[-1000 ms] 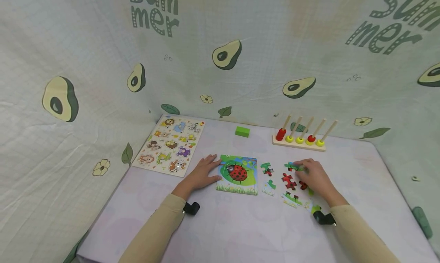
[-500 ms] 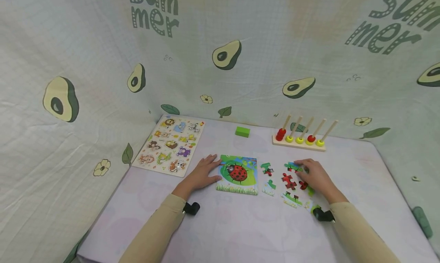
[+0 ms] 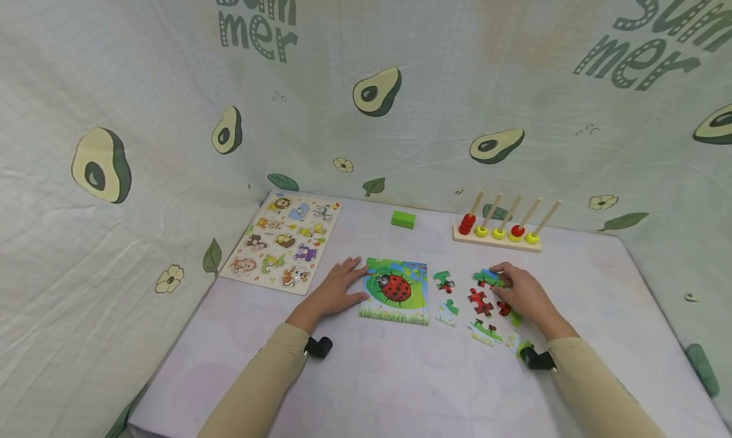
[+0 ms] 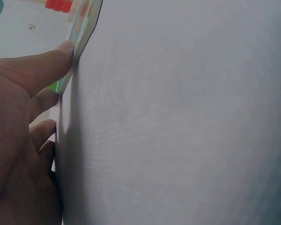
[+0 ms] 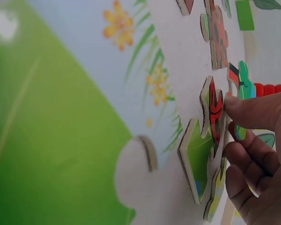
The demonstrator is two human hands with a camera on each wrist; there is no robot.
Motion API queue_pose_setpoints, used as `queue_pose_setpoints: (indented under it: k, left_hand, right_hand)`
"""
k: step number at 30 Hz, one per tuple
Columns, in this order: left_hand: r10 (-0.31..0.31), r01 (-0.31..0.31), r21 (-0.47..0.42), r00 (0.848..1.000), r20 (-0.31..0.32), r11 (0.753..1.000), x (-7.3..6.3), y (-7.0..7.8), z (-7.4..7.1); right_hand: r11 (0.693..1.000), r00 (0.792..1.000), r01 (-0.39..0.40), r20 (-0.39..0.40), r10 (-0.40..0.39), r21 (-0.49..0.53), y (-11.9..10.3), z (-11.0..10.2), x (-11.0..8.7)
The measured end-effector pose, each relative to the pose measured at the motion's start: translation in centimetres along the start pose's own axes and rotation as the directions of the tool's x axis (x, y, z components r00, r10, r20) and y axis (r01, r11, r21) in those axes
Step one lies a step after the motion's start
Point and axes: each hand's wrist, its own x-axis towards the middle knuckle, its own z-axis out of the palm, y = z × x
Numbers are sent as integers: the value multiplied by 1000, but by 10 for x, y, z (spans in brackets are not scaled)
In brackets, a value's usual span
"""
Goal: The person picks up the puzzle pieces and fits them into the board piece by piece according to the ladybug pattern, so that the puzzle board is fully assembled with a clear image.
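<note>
The square ladybug picture board (image 3: 394, 292) lies on the table, and my left hand (image 3: 337, 288) rests at its left edge with fingers spread. In the left wrist view the thumb (image 4: 51, 65) touches the edge of the board (image 4: 87, 30). My right hand (image 3: 525, 292) pinches a blue-and-green puzzle piece (image 5: 245, 86) between thumb and fingers. Around it lie loose pieces: a red spotted one (image 3: 481, 302), a dark red one (image 3: 504, 308), a green one with grass (image 3: 485, 332) and two (image 3: 444, 281) beside the board. A flowered piece (image 5: 51, 117) looms close in the right wrist view.
An animal puzzle board (image 3: 280, 244) lies at the back left. Behind the ladybug board sits a green block (image 3: 403, 219). A wooden peg counter (image 3: 497, 238) with red and yellow beads stands at the back right, near the printed cloth wall (image 3: 423, 164).
The right fingers have shifted slightly, and more of the blue of the pinched puzzle piece shows. The left hand and the ladybug board have stayed in place.
</note>
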Motion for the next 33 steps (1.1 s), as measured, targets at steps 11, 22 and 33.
queue_pose_setpoints:
  k: [11,22,33]
  left_hand:
    - [-6,6,1,1000,5,1000,-1,1,0]
    - [9,-9,-18,1000,2,1000,-1,3,-2]
    - [7,-7,-6,1000,-7,1000,-1,-1,0]
  right_hand:
    - [998,1000,19,6,-19,-59,-5,-4,-5]
    - [996,1000,0,8,0,87,-6,-4,-10]
    - [983,1000,16,22,-21,182,-12,-4,-10]
